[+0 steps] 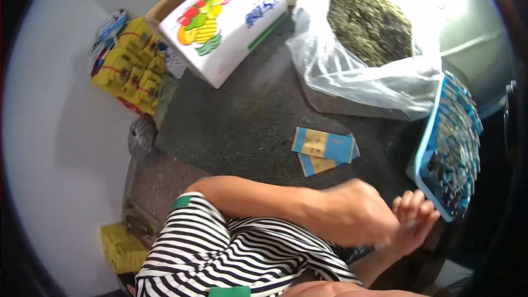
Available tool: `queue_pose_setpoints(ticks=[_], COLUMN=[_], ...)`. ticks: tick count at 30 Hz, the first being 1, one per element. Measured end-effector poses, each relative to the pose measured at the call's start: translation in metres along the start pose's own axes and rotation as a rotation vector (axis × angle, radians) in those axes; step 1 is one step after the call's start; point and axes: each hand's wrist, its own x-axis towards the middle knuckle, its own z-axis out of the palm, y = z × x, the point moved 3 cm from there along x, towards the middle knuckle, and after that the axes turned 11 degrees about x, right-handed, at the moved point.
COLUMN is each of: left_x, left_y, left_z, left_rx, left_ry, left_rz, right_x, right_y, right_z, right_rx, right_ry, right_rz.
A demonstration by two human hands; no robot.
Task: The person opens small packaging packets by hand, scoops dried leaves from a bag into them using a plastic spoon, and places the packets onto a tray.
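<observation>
My left hand [366, 214] reaches across from the left, blurred by motion, with its fingers curled inward. Beside it is my right hand [416, 219], palm up with bent fingers, close to the near corner of a blue tray [422, 157]. A small pale spot shows between the hands, but what they hold, if anything, is too blurred to name. Many small blue-and-silvery packets [459, 137] lie in rows in the tray. Two flat blue-and-tan paper packets [324, 146] overlap on the dark table [236, 126], just beyond my left hand.
An open clear plastic bag [352, 85] holds dried dark-green leaf material [371, 27] at the back. A white carton [231, 22] with printed fruit stands left of it. Yellow bundles [129, 66] and a dark knotted plastic bag [143, 136] are by the left wall.
</observation>
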Motion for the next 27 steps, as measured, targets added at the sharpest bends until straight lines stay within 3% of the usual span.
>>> queue_pose_setpoints(ticks=[1,4,6,7,10,12,17,23,27], left_x=[-0.014,-0.046,-0.058,-0.062,-0.071,-0.076,-0.077,-0.079,-0.087], left_y=[-0.018,-0.050,-0.065,-0.071,-0.089,-0.096,-0.104,-0.107,-0.108], left_z=[-0.001,-0.020,-0.035,-0.040,-0.039,-0.036,-0.039,-0.046,-0.049], left_rx=[-0.011,0.346,0.518,0.608,0.695,0.678,0.615,0.480,0.060], left_ry=[0.187,0.127,0.087,0.060,0.023,-0.005,-0.043,0.149,0.261], left_rz=[-0.044,-0.269,-0.365,-0.403,-0.513,-0.545,-0.574,-0.525,-0.637], right_x=[0.001,-0.002,-0.007,-0.007,-0.006,-0.005,-0.004,-0.001,-0.002], right_y=[0.000,0.011,0.021,0.025,0.032,0.036,0.038,0.039,0.045], right_z=[-0.009,-0.036,-0.036,-0.036,-0.041,-0.047,-0.045,-0.049,-0.048], right_rx=[-0.095,-0.130,-0.222,-0.281,-0.303,-0.307,-0.356,-0.309,-0.191], right_ry=[-0.059,-0.032,0.173,0.173,0.189,0.207,0.217,0.179,0.169], right_rz=[0.062,0.180,0.179,0.167,0.140,0.239,0.205,0.209,0.205])
